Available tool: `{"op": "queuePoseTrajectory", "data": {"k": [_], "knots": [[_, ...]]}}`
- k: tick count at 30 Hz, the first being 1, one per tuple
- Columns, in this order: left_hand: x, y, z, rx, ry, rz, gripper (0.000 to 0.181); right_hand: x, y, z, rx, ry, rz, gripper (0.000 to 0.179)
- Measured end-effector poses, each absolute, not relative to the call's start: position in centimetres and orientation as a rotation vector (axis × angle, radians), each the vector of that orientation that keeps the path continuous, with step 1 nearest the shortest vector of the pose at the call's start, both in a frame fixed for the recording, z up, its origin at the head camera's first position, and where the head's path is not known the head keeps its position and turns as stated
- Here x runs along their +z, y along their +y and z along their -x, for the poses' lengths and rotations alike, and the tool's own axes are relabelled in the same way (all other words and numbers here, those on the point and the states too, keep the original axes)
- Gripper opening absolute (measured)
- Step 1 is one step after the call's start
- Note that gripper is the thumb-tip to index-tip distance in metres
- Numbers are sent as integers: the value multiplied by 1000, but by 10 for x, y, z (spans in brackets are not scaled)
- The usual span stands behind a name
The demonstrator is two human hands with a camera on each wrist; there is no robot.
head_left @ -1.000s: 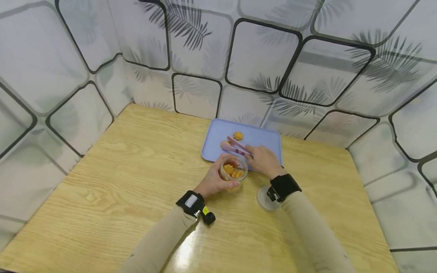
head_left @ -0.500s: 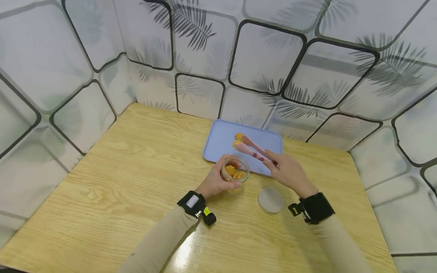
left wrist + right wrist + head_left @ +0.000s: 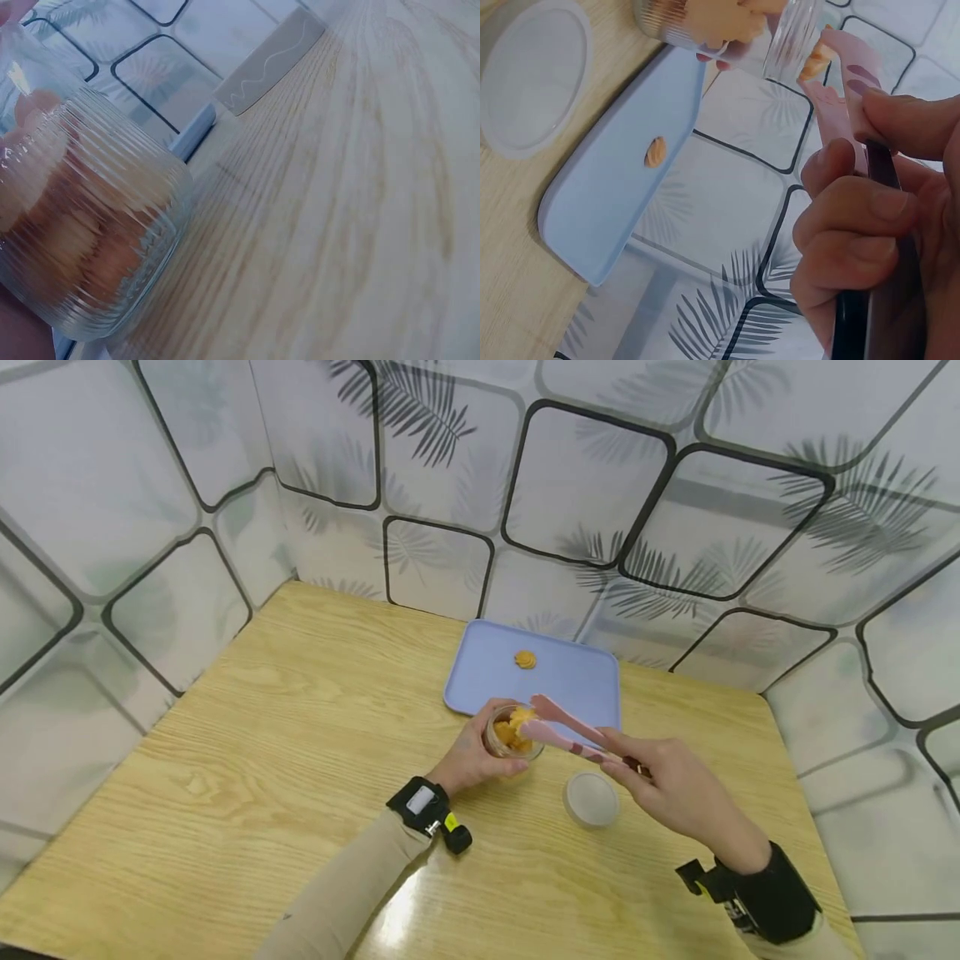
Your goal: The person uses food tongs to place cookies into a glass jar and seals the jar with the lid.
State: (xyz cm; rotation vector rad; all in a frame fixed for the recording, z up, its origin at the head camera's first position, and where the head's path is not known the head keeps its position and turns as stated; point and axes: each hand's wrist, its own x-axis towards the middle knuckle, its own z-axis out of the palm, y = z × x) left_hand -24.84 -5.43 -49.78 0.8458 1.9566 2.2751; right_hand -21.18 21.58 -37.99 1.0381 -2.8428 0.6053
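My left hand (image 3: pixel 476 752) grips a ribbed clear glass jar (image 3: pixel 97 217) holding several orange-brown cookies (image 3: pixel 508 735). In my right hand (image 3: pixel 675 781) is a pair of pink tongs (image 3: pixel 570 735), held by thumb and curled fingers. Between the tongs' tips a cookie (image 3: pixel 817 61) is pinched, right at the jar's mouth. Whether it touches the jar's rim I cannot tell. Behind the jar, one swirl-shaped cookie (image 3: pixel 525 659) lies on the blue tray (image 3: pixel 480 652). The jar and tongs cover part of the tray's front edge.
A round whitish lid (image 3: pixel 592 800) lies on the wooden table (image 3: pixel 300 718), to the right of the jar and in front of the tray. A patterned curtain (image 3: pixel 435 460) closes off the back and sides of the table.
The right hand has lifted a cookie off the tray with the tongs and brought it back to the jar's mouth. The left hand and jar have stayed nearly still.
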Motion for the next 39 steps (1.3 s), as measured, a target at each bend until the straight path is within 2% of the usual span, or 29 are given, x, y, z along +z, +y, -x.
{"op": "queuePoseTrajectory", "data": {"k": [20,24,28,30,35,39], "knots": [[-501,-56,250,2321,1901,-880,72,-368,212,222,622,-2933,-1130,45],[-499,-57,250,2323,1913,-873,72,-375,212,244,718,-2958,-986,49],[-497,-58,250,2335,1879,-901,71,-395,210,279,653,-3012,-741,58],[-497,-59,250,2338,1861,-916,71,-408,207,297,601,-3025,-675,56],[-496,-59,248,2352,1832,-936,71,-437,192,334,486,-3051,-661,46],[-496,-56,248,2343,1826,-930,70,-451,181,349,379,-3104,-614,50]]}}
